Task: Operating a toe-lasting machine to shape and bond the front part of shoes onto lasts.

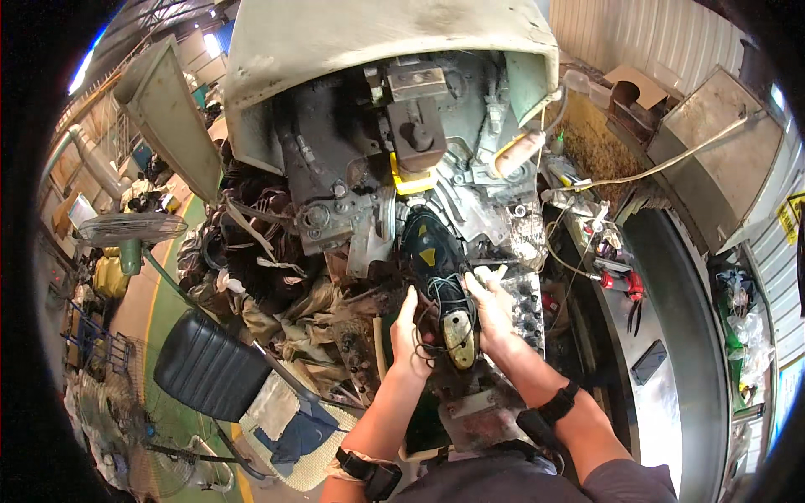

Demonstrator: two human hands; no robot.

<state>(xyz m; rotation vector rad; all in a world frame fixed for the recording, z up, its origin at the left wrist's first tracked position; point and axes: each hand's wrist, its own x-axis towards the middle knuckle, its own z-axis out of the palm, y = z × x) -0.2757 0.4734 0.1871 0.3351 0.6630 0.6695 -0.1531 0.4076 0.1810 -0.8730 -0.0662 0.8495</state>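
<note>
A black shoe upper (432, 247) with yellow patches sits on a last, its toe under the head of a large machine (415, 126). Its heel end points toward me and shows a worn, pale yellowish top (459, 334) on the last. Thin dark laces (449, 289) trail across the shoe and hang in loops near its left side. My left hand (408, 339) holds the shoe's left side, thumb pointing forward and the other fingers partly hidden. Against the right side, my right hand (493, 312) grips the shoe, with its thumb along the upper.
Dark shoe uppers and cloth pieces (260, 226) pile up left of the machine. A black-seated chair (214, 365) and a fan (130, 230) stand further left. On the right, a metal ledge carries a red tool (620, 283) and a phone (649, 361), beside a dark belt (683, 335).
</note>
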